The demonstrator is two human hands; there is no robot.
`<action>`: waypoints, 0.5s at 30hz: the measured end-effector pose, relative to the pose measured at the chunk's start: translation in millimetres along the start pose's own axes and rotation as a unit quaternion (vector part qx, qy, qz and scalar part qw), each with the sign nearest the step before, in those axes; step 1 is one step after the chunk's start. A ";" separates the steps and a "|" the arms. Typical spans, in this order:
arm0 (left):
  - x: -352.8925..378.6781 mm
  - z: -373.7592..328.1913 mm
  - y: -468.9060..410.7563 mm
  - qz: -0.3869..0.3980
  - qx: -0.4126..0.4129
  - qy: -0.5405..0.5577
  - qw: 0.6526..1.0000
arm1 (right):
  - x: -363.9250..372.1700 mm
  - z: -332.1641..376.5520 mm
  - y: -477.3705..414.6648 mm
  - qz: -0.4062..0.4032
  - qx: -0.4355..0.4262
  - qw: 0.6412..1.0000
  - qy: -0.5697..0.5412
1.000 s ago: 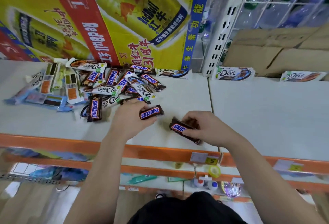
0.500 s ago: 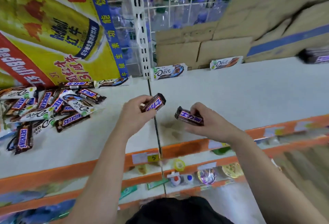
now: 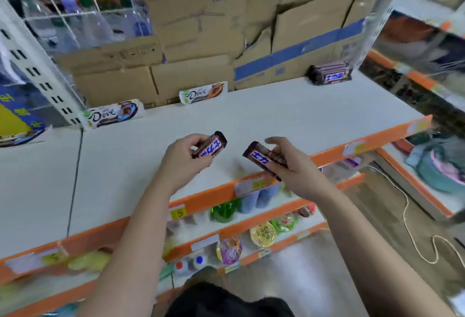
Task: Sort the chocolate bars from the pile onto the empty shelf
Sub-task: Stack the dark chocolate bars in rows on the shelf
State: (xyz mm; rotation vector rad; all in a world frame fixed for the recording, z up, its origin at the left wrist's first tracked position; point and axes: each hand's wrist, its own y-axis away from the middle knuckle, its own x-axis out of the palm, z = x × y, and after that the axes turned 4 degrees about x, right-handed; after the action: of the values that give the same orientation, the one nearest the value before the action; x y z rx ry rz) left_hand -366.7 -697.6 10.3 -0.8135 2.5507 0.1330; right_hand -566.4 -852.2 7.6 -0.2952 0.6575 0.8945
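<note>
Left grip closed round one Snickers bar, right grip closed round a second Snickers bar, labels up above the shelf front, probably brand check before carrying to the Snickers stack far back right, apart from the Dove bars along the back edge; pile out of frame.

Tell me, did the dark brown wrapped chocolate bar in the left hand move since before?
Yes, rightward. The dark brown wrapped chocolate bar in the left hand was left of the dark shelf seam; now it is right of it.
</note>
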 end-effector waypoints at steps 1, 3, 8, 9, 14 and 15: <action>9.9 -4.3 -5.6 0.001 0.001 0.003 1.000 | -8.8 -9.7 -2.3 -0.014 0.000 1.000 0.019; 27.5 -10.8 -20.1 -0.005 0.011 0.013 1.000 | -24.9 -26.5 -8.8 -0.042 0.001 0.998 0.042; 66.1 -24.5 -65.3 -0.062 0.014 0.055 0.996 | -63.5 -56.2 -32.2 -0.104 0.019 0.993 0.044; 73.7 -26.5 -75.9 -0.068 0.017 0.060 0.996 | -72.0 -61.9 -38.5 -0.111 0.021 0.993 0.042; 109.4 -33.6 -132.3 -0.054 0.012 0.090 0.994 | -119.5 -91.5 -74.9 -0.162 0.021 0.984 0.073; 115.4 -36.5 -141.4 -0.044 0.009 0.094 0.995 | -129.0 -96.8 -83.9 -0.169 0.021 0.982 0.081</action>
State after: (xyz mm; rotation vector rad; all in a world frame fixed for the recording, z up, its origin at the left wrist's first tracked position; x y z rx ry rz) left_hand -383.8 -882.5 -2.9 -0.9699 2.6806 0.0046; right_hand -596.5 -1031.4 13.5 -0.4308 0.7481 0.5336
